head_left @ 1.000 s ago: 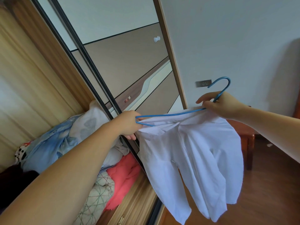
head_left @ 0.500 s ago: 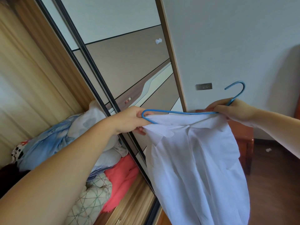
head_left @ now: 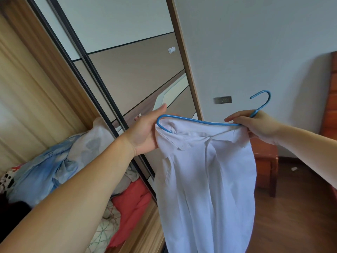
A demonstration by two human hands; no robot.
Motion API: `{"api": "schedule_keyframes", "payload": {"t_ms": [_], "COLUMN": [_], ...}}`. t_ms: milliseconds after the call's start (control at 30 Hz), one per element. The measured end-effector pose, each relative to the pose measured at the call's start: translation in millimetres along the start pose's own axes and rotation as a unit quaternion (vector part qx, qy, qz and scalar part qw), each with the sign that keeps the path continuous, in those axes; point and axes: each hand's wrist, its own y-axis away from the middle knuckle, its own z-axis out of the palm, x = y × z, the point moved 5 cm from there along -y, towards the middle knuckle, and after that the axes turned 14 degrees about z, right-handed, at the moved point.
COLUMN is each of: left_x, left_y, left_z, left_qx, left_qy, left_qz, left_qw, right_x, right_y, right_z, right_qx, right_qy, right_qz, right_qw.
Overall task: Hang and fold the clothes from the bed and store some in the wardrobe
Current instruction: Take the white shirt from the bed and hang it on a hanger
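A white shirt (head_left: 206, 179) hangs on a blue wire hanger (head_left: 197, 121) in front of the wardrobe. My right hand (head_left: 255, 125) grips the hanger at the base of its hook, which points up beside the wall. At the hanger's left end my left hand (head_left: 144, 132) lies against the shirt's shoulder. Its thumb sticks straight up and its fingers are hidden behind the fabric. The shirt's lower part drops out of view at the bottom.
The open wardrobe (head_left: 27, 88) on the left holds a pile of clothes (head_left: 54, 170), blue, white, red and patterned. Its sliding door (head_left: 127, 79) stands just behind my left hand. A brown wooden stool (head_left: 266, 161) sits by the white wall on the wooden floor.
The shirt's left shoulder now sits over the hanger's end. My left hand has let go of the hanger end and its thumb has lifted. Both hands have shifted slightly right.
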Motion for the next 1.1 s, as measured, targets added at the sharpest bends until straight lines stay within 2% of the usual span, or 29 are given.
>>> {"api": "schedule_keyframes", "payload": {"t_ms": [133, 267, 367, 500, 633, 767, 967, 1100], "left_x": [4.6, 8.0, 7.9, 8.2, 3.5, 2.0, 1.4, 0.7], "left_y": [-3.0, -2.9, 0.5, 3.0, 4.0, 2.1, -3.5, -3.0], "left_z": [-1.5, -9.5, -10.8, -12.9, -8.6, -6.9, -13.0, -22.3], "left_qx": [0.029, 0.044, 0.031, 0.067, 0.067, 0.026, 0.02, 0.045], "left_qy": [-0.012, -0.017, 0.017, 0.015, 0.043, 0.013, -0.051, -0.18], "left_qz": [0.033, 0.074, 0.062, 0.075, 0.068, 0.065, 0.021, 0.005], "left_qw": [0.999, 0.996, 0.997, 0.995, 0.995, 0.998, 0.998, 0.983], "right_x": [5.8, 1.6, -3.8, -2.4, -6.7, -12.3, -17.3, -25.9], "right_y": [0.8, 0.5, 0.0, 0.4, 2.3, 5.4, 18.7, 26.2], "right_z": [1.0, 4.0, 3.9, 4.1, 0.4, -11.8, -17.9, -18.0], "right_qx": [-0.033, -0.068, -0.08, -0.097, -0.097, -0.047, 0.052, 0.097], "right_qy": [-0.044, -0.056, -0.07, -0.109, -0.095, -0.03, 0.066, 0.137], "right_qz": [0.036, 0.035, 0.027, 0.028, 0.024, 0.001, -0.04, -0.052], "right_qw": [0.998, 0.996, 0.994, 0.989, 0.991, 0.998, 0.996, 0.984]}}
